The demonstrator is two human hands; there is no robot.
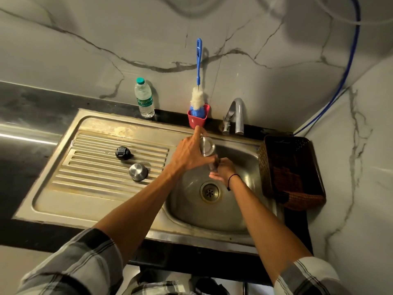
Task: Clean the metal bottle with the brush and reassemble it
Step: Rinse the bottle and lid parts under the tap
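The metal bottle (207, 148) is held over the sink basin (244, 213), tilted with its base toward the wall. My left hand (190, 154) is wrapped around its upper body. My right hand (223, 170) grips its lower end, which the fingers mostly hide. The blue-handled brush (198, 81) with white bristles stands upright in a red cup (196, 121) at the back of the sink. A black inner cap (123, 153) and a steel outer cap (138, 172) lie on the ribbed drainboard (95, 167).
A curved steel tap (237, 116) stands behind the basin. A plastic water bottle (144, 99) stands on the counter at the wall. A dark woven basket (291, 171) sits to the right of the basin. The drain (210, 192) is in the basin's middle.
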